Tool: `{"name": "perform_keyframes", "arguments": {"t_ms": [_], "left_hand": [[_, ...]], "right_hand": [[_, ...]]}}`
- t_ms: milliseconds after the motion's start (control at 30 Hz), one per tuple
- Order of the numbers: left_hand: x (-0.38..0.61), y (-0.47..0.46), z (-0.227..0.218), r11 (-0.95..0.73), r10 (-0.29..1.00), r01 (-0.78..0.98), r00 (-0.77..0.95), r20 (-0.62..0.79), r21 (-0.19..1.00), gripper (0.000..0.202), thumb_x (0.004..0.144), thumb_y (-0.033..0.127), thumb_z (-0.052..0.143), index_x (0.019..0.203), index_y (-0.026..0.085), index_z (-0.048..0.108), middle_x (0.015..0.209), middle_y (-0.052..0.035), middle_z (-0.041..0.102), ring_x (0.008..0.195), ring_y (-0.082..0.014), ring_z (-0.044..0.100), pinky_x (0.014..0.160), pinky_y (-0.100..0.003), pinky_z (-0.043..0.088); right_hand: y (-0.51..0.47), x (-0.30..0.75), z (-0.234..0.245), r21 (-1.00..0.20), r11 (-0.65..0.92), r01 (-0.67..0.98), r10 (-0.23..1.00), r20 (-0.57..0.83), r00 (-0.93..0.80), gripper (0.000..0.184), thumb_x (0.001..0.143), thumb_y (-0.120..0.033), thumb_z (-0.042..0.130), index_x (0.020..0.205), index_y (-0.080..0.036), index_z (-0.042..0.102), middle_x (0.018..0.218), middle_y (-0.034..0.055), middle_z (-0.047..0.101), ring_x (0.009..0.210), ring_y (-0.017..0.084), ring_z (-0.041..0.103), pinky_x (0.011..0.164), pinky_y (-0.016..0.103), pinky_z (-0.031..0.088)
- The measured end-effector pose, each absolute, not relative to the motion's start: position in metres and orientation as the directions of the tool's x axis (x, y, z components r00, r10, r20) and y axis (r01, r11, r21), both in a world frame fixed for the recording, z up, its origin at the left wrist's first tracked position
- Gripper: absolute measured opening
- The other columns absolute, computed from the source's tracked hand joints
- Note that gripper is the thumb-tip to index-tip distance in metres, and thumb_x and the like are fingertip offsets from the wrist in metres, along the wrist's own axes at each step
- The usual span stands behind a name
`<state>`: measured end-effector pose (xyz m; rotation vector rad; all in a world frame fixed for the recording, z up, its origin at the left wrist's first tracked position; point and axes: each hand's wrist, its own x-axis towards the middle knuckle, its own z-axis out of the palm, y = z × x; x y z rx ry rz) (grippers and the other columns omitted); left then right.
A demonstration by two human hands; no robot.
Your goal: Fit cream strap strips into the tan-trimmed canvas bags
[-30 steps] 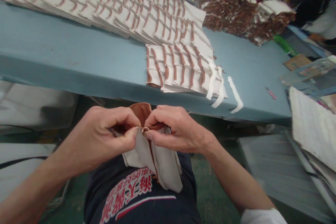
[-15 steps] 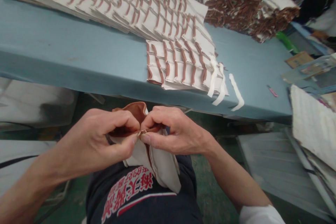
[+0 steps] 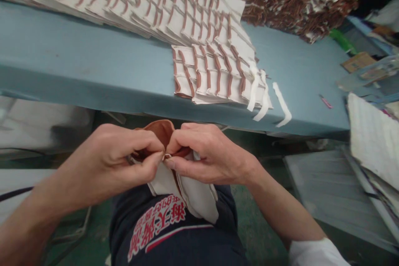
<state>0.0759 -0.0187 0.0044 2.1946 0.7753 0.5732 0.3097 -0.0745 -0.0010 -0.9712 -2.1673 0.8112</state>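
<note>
A sewn piece (image 3: 199, 199), off-white outside with a brown leather-like lining (image 3: 162, 129), hangs over my lap between both hands. My left hand (image 3: 124, 158) pinches its edge at the seam between thumb and forefinger. Right beside it, my right hand (image 3: 202, 151) pinches the same edge, and the fingertips of both nearly touch. A small pale loop of the edge shows between the thumbs. The rest of the gripped edge is hidden by my fingers. Below it lies my dark apron (image 3: 187, 245) with red and white lettering.
Rows of off-white pieces with brown edges (image 3: 215, 70) overlap on the blue-covered table (image 3: 77, 62). White strips (image 3: 282, 106) lie by its front edge, near a small pink tool (image 3: 326, 102). A brown and white heap (image 3: 280, 4) stands behind. Cardboard (image 3: 374, 141) leans at right.
Both hands keep their pinch on the sewn piece, with only slight finger movement at the seam. The view has shifted a little, so the table appears slightly higher.
</note>
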Motion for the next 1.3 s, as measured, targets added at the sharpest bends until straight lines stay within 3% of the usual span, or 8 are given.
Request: {"name": "perform_keyframes", "arguments": {"t_ms": [167, 300, 633, 800, 933, 1067, 1200, 1300], "left_hand": [[0.08, -0.022, 0.004, -0.402, 0.676, 0.265, 0.731, 0.088, 0.876, 0.03, 0.087, 0.025, 0.056, 0.06, 0.02, 0.066, 0.05, 0.0087, 0.05, 0.042, -0.0054, 0.042, 0.04, -0.012, 0.032], [0.075, -0.021, 0.005, -0.4, 0.659, 0.262, 0.748, 0.077, 0.878, 0.035, 0.094, 0.028, 0.058, 0.062, 0.019, 0.069, 0.053, 0.008, 0.052, 0.045, -0.0054, 0.043, 0.042, -0.011, 0.034], [0.075, -0.025, -0.006, -0.349, 0.672, 0.253, 0.739, 0.053, 0.902, 0.04, 0.105, 0.034, 0.054, 0.071, 0.018, 0.069, 0.061, 0.0065, 0.057, 0.051, -0.007, 0.047, 0.045, -0.014, 0.035], [0.075, -0.028, -0.007, -0.216, 0.689, 0.233, 0.725, -0.021, 0.948, 0.026, 0.09, 0.032, 0.074, 0.068, 0.019, 0.07, 0.062, 0.0066, 0.061, 0.054, -0.0078, 0.052, 0.049, -0.014, 0.04], [0.077, -0.028, -0.006, -0.205, 0.654, 0.226, 0.756, -0.038, 0.952, 0.027, 0.089, 0.032, 0.073, 0.065, 0.02, 0.069, 0.06, 0.0054, 0.063, 0.054, -0.01, 0.055, 0.05, -0.015, 0.043], [0.078, -0.025, -0.006, -0.324, 0.662, 0.263, 0.749, 0.019, 0.909, 0.025, 0.095, 0.032, 0.069, 0.075, 0.02, 0.076, 0.067, 0.0052, 0.071, 0.055, -0.0094, 0.059, 0.051, -0.015, 0.045], [0.08, -0.023, -0.002, -0.461, 0.659, 0.285, 0.744, 0.11, 0.84, 0.021, 0.098, 0.029, 0.066, 0.085, 0.024, 0.081, 0.077, 0.007, 0.078, 0.066, -0.0096, 0.068, 0.063, -0.014, 0.051], [0.082, -0.022, -0.002, -0.466, 0.649, 0.274, 0.752, 0.114, 0.841, 0.02, 0.1, 0.032, 0.065, 0.09, 0.026, 0.082, 0.087, 0.0044, 0.082, 0.077, -0.0131, 0.074, 0.071, -0.018, 0.054]], "right_hand": [[-0.079, 0.304, -0.003, -0.82, 0.455, 0.348, 0.849, 0.28, -0.449, 0.015, 0.099, -0.02, 0.07, 0.084, -0.019, 0.065, 0.08, -0.003, 0.063, 0.075, 0.012, 0.057, 0.071, 0.024, 0.042], [-0.082, 0.298, -0.003, -0.882, 0.348, 0.317, 0.901, 0.221, -0.374, 0.017, 0.095, -0.019, 0.065, 0.078, -0.02, 0.062, 0.078, -0.0038, 0.064, 0.071, 0.011, 0.055, 0.072, 0.024, 0.043], [-0.076, 0.29, -0.005, -0.899, 0.117, 0.422, 0.966, 0.005, -0.257, 0.023, 0.082, -0.032, 0.068, 0.068, -0.021, 0.054, 0.067, -0.0065, 0.055, 0.063, 0.009, 0.046, 0.063, 0.026, 0.034], [-0.07, 0.301, -0.001, -0.912, 0.162, 0.377, 0.924, 0.006, -0.383, 0.031, 0.09, -0.038, 0.072, 0.071, -0.02, 0.056, 0.069, -0.0062, 0.055, 0.065, 0.009, 0.046, 0.061, 0.025, 0.032], [-0.064, 0.319, 0.006, -0.968, 0.157, 0.196, 0.797, 0.007, -0.603, 0.018, 0.094, -0.032, 0.077, 0.091, -0.018, 0.066, 0.089, -0.0022, 0.068, 0.081, 0.011, 0.061, 0.075, 0.023, 0.048], [-0.069, 0.326, 0.014, -0.933, 0.264, 0.245, 0.83, 0.09, -0.551, 0.008, 0.095, -0.014, 0.069, 0.1, -0.018, 0.064, 0.098, -0.0008, 0.072, 0.085, 0.011, 0.065, 0.081, 0.023, 0.052], [-0.078, 0.321, 0.018, -0.91, 0.305, 0.28, 0.871, 0.148, -0.469, 0.01, 0.095, -0.012, 0.066, 0.1, -0.019, 0.061, 0.096, -0.0014, 0.072, 0.083, 0.01, 0.065, 0.078, 0.022, 0.052], [-0.082, 0.321, 0.018, -0.881, 0.35, 0.318, 0.878, 0.19, -0.44, 0.009, 0.096, -0.013, 0.065, 0.1, -0.02, 0.061, 0.095, -0.0016, 0.073, 0.08, 0.01, 0.064, 0.077, 0.022, 0.052]]}}
